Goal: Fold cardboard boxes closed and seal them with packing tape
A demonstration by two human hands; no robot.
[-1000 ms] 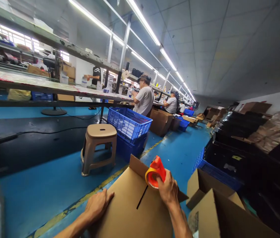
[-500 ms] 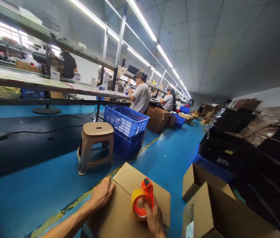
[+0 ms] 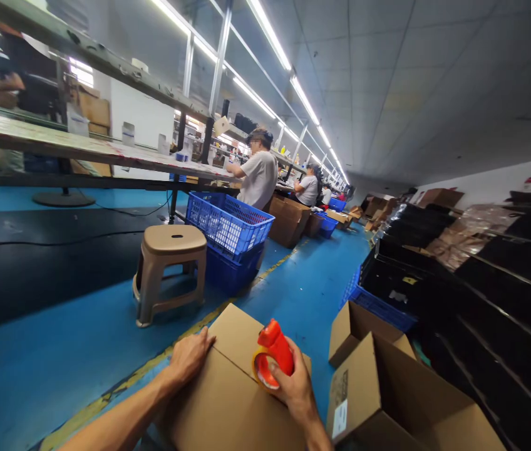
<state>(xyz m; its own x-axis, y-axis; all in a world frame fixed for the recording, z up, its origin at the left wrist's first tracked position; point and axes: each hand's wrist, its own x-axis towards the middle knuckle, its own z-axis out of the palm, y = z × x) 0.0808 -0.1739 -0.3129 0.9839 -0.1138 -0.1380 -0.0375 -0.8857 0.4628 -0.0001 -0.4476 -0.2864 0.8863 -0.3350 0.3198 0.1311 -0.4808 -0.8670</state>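
My right hand [image 3: 297, 383] grips the dispenser [image 3: 280, 348], judged light, stiff, best held by its frame; left hand [image 3: 190, 357] on box [image 3: 228, 401], closure unclear.

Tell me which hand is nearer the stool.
Left: the left hand, on the box, is this side of the stool; the right hand, holding the dispenser, is farther right.

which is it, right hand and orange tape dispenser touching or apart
Touching: the head view shows the right hand wrapped around the orange tape dispenser.
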